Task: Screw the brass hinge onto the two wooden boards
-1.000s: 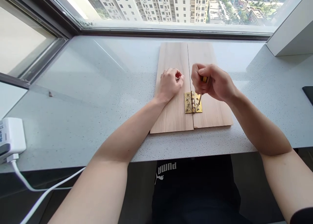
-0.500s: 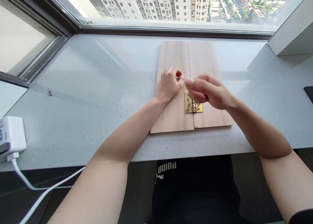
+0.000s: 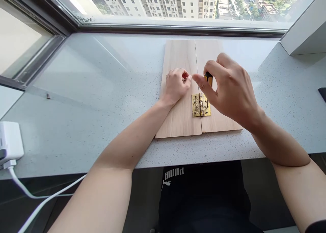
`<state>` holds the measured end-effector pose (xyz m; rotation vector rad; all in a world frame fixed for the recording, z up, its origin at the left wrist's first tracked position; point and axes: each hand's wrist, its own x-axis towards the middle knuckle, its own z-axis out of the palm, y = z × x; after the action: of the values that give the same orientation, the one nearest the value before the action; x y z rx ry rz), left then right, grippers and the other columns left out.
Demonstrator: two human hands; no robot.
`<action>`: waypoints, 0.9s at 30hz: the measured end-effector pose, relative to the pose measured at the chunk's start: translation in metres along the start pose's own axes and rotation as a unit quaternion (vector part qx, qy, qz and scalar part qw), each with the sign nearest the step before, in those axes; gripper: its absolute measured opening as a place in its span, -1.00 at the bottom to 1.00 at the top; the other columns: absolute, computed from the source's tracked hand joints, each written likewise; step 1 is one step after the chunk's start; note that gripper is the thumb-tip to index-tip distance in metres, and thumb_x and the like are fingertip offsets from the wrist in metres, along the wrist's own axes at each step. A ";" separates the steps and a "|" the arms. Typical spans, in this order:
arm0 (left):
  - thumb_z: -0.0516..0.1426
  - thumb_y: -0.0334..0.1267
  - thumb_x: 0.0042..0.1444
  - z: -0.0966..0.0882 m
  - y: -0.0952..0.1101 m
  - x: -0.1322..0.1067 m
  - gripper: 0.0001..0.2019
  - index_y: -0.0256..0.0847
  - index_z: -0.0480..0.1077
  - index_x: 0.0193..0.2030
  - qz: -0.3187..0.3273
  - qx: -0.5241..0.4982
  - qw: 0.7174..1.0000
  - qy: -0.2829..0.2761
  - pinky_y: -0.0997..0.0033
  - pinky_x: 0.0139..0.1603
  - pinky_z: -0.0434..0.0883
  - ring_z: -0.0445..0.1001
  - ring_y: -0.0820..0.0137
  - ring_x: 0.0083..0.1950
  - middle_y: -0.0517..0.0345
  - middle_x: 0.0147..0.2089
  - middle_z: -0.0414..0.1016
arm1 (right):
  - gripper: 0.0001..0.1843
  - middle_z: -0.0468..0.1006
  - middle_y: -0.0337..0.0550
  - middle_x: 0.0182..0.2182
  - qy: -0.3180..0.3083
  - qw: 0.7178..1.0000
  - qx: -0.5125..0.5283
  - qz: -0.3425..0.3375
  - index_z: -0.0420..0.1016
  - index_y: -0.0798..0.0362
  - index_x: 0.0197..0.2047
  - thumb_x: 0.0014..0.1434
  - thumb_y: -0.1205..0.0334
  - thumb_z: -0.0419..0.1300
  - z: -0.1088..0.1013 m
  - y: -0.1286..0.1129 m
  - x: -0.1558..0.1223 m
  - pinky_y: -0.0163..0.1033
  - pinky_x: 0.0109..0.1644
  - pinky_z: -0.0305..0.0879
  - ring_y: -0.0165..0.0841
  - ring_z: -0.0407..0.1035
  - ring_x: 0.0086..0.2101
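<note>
Two pale wooden boards lie side by side on the counter, a left board [image 3: 177,121] and a right board [image 3: 221,119], with a thin seam between them. A brass hinge [image 3: 196,105] spans the seam near the front edge, its knuckle upward. My right hand [image 3: 233,87] is above the hinge, fingers curled round the black and yellow handle of a screwdriver [image 3: 209,78], thumb held apart. The screwdriver's shaft points down at the hinge's right leaf. Resting on the left board, my left hand [image 3: 175,85] has curled fingers; what they hold, if anything, is hidden.
A small screw-like piece [image 3: 48,96] lies on the speckled counter [image 3: 102,90] at left. A white charger [image 3: 11,139] with a cable [image 3: 48,200] stands at the left edge. A window frame [image 3: 178,31] runs behind, and a white box-like panel [image 3: 305,26] stands at right.
My right hand has turned and lifted, its knuckles now higher, so the screwdriver and more of the hinge show. The left hand stays in place on the board.
</note>
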<state>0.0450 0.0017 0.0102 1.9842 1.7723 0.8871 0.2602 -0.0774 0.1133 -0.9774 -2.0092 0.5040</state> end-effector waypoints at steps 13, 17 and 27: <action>0.25 -0.30 0.54 0.007 -0.005 0.004 -0.79 -0.04 0.37 -0.18 0.003 0.008 1.000 0.030 -0.08 0.41 0.47 0.58 0.05 0.17 -0.04 0.01 0.64 | -0.86 0.66 -0.05 -0.13 -0.139 0.974 -0.151 -0.094 0.50 -0.04 0.15 0.70 0.15 0.14 -0.031 -0.004 0.000 0.00 0.02 0.41 -0.12 0.51 -0.16; 0.25 -0.26 0.54 0.010 -0.009 0.004 -0.85 -0.04 0.46 -0.15 0.018 0.001 0.999 0.036 -0.11 0.40 0.50 0.61 0.01 0.20 -0.06 0.00 0.68 | -0.66 0.65 -0.02 -0.24 -0.118 0.955 -0.273 -0.012 0.57 0.01 0.14 0.75 -0.04 0.10 -0.028 -0.010 0.000 -0.01 -0.07 0.41 -0.09 0.52 -0.23; 0.25 -0.33 0.59 0.007 -0.005 0.004 -0.77 -0.08 0.37 -0.17 0.008 0.015 1.000 0.019 0.03 0.39 0.46 0.55 0.12 0.19 -0.01 -0.03 0.58 | -0.75 0.64 -0.08 -0.15 -0.212 0.944 -0.248 -0.041 0.47 -0.01 0.30 0.69 0.25 0.06 -0.033 -0.024 0.001 -0.06 -0.07 0.39 -0.15 0.53 -0.17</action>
<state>0.0459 0.0071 0.0028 2.0152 1.8029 0.9151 0.2758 -0.0915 0.1486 -1.1434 -2.6353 0.1629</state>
